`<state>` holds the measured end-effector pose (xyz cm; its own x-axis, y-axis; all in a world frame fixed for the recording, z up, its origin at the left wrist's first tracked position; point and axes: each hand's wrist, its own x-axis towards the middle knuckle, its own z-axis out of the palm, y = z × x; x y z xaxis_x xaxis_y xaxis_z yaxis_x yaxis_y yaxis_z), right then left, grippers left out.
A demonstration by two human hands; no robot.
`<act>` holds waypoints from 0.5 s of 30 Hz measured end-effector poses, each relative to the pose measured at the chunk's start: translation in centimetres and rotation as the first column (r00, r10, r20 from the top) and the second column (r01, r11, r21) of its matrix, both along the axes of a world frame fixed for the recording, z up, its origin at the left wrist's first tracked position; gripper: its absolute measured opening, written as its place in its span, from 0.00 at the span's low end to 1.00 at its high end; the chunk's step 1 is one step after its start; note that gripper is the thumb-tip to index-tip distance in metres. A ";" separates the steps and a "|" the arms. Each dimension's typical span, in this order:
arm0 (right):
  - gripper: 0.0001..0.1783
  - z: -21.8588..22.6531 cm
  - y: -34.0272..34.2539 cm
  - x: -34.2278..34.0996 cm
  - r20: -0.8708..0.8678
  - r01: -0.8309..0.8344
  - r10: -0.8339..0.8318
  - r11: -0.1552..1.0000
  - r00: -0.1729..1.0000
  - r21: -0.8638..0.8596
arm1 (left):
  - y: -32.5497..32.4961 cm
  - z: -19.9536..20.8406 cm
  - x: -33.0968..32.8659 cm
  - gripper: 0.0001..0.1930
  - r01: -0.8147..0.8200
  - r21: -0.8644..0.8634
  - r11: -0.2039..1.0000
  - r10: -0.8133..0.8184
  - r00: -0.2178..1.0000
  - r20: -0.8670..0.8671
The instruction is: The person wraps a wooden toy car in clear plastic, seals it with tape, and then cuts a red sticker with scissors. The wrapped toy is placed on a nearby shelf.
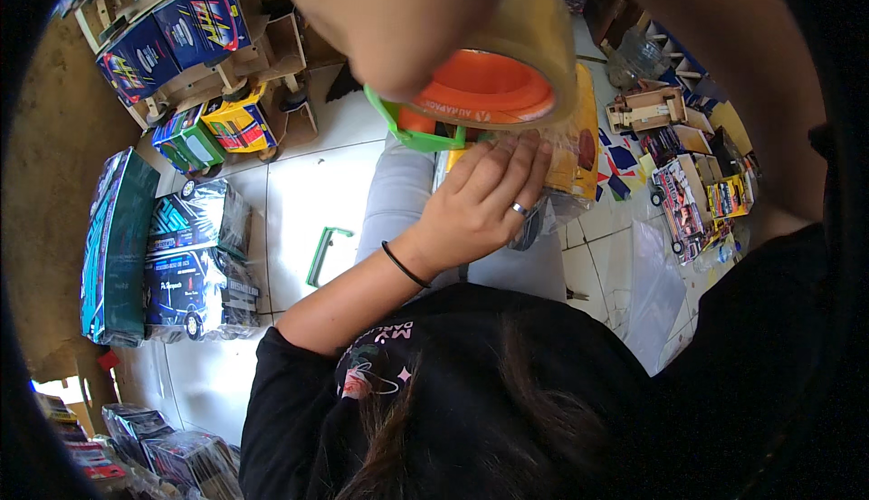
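A boxy yellow package (587, 129) in clear plastic, shaped like the toy trucks around me, rests on my lap. My left hand (484, 188), with a ring on one finger, lies flat on its near end, fingers stretched out. Above it, close to the camera, my right hand (398, 25) is closed on a tape dispenser (407, 133) with a green frame. That dispenser carries a large roll of clear tape (543, 29) with an orange core. The roll hides much of the package. A strip of tape seems to run down near my left fingertips.
Plastic-wrapped toy trucks (195, 292) stand on the tiled floor to my left, beside a green plastic frame (326, 256). Wooden truck bodies (290, 43) are stacked at far left. More toy trucks (683, 201), paper scraps and a clear plastic sheet (654, 292) lie on the right.
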<state>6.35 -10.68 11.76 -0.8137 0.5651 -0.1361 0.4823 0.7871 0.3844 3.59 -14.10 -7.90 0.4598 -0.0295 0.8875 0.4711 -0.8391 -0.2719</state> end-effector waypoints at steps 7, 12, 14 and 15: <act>0.27 2.7 -3.5 5.2 0.038 0.076 -0.074 0.996 0.997 -0.052 | 0.4 -0.1 -1.0 0.25 -0.006 -0.021 1.000 0.006 1.000 -0.003; 0.29 1.9 -9.8 13.8 -0.228 0.041 -0.006 0.989 0.974 0.145 | 0.2 -0.8 -1.3 0.22 -0.001 0.015 1.000 0.001 1.000 -0.009; 0.28 1.1 -12.3 16.5 -0.243 0.183 -0.160 0.980 0.957 0.078 | 0.2 -0.9 -1.3 0.19 -0.025 0.037 0.999 0.026 1.000 -0.011; 0.28 0.5 -13.3 17.7 -0.314 0.195 -0.174 0.980 0.933 0.039 | 0.1 -0.9 -1.4 0.19 -0.036 0.034 0.999 0.037 0.999 -0.016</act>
<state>24.05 -24.03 12.27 -0.6901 0.7083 0.1485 0.7197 0.6501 0.2436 2.23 -13.97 -8.77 0.4759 -0.0421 0.8785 0.4965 -0.8117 -0.3078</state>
